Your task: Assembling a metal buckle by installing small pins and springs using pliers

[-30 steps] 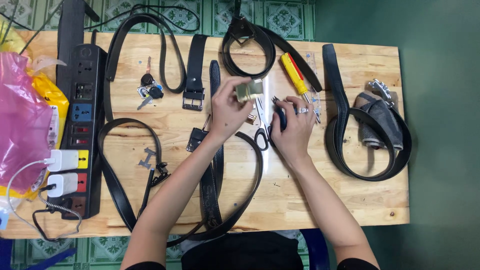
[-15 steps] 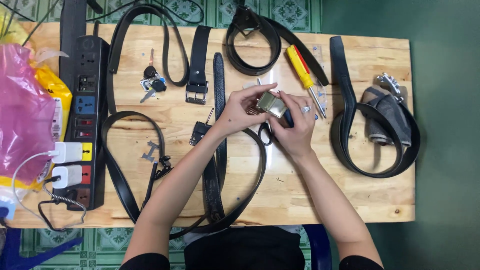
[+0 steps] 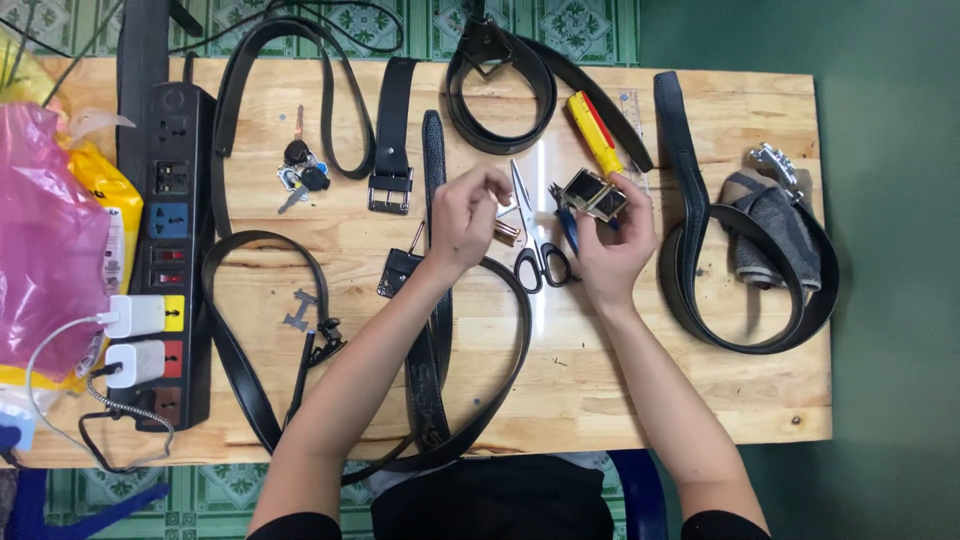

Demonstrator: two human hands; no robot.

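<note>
My right hand [image 3: 612, 250] grips a small rectangular metal belt buckle [image 3: 593, 194] by its lower edge, lifted just above the wooden table [image 3: 640, 380]. My left hand [image 3: 466, 215] hovers to the left of the buckle with loosely curled fingers, and I see nothing in it. A small brass-coloured piece [image 3: 508, 233] lies by its thumb. Black-handled scissors [image 3: 535, 245] lie between the two hands. A long black belt [image 3: 432, 300] runs under my left forearm.
A yellow-and-red screwdriver [image 3: 596, 132] lies above the buckle. Several black belts are spread over the table, one coiled around grey cloth [image 3: 765, 235] at the right. A black power strip [image 3: 165, 250] with chargers, keys [image 3: 300, 170] and a pink bag [image 3: 45, 240] sit at the left.
My left hand has let go of the buckle and drawn away to the left. My right hand keeps hold of it and has shifted slightly right.
</note>
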